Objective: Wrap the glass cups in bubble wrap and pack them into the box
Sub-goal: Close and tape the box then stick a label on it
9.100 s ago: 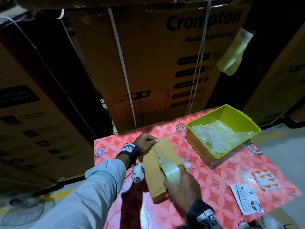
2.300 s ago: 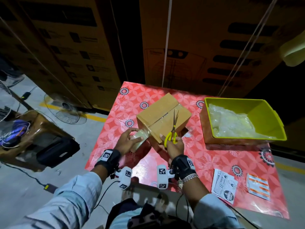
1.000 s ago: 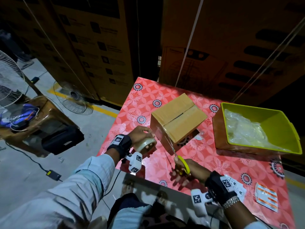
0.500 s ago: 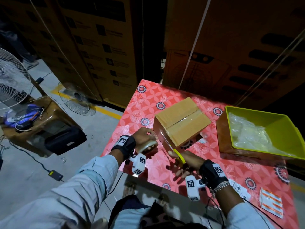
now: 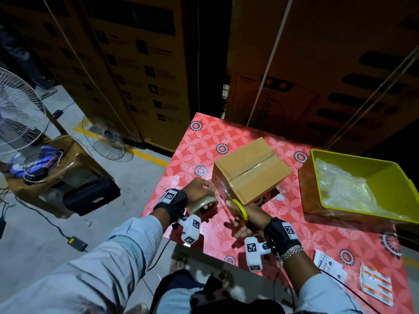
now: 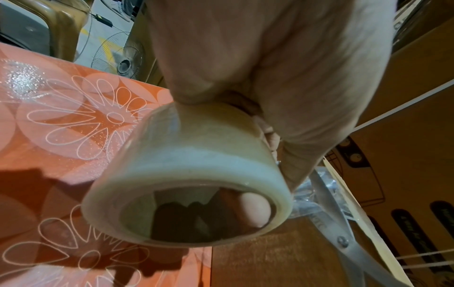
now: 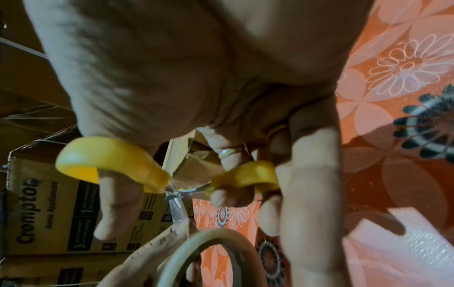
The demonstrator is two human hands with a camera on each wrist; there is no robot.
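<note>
L hand point(image 5: 199, 192) sits at the near-left corner of the cardboard box point(image 5: 251, 171), wrist bent, back of hand up. Its fingers are curled round a roll of clear tape point(image 5: 203, 204); in the left wrist view one fingertip point(image 6: 253, 209) pokes thru the roll's core and the thumb presses on the outer face of the tape roll point(image 6: 191, 174). Roll is held just above the red floral tablecloth point(image 5: 204, 141), right beside the box wall.

R hand point(image 5: 249, 217) is just near of the box, forearm coming in from lower right, palm turned inward. Thumb and fingers go thru the yellow loops of the scissors point(image 5: 238, 208) w/ handles spread apart; right wrist view shows thumb in one loop, fingers hooked in the other of the scissors point(image 7: 162, 174). Blades point up-left toward the box's near-left corner, btw the two hands. Can't tell if blades touch the tape strip.

Box is closed, clear tape along the top seam, standing mid-table. Green bin point(image 5: 335, 159) to its right holds bubble wrap point(image 5: 340, 189); no glass cups visible.
</note>
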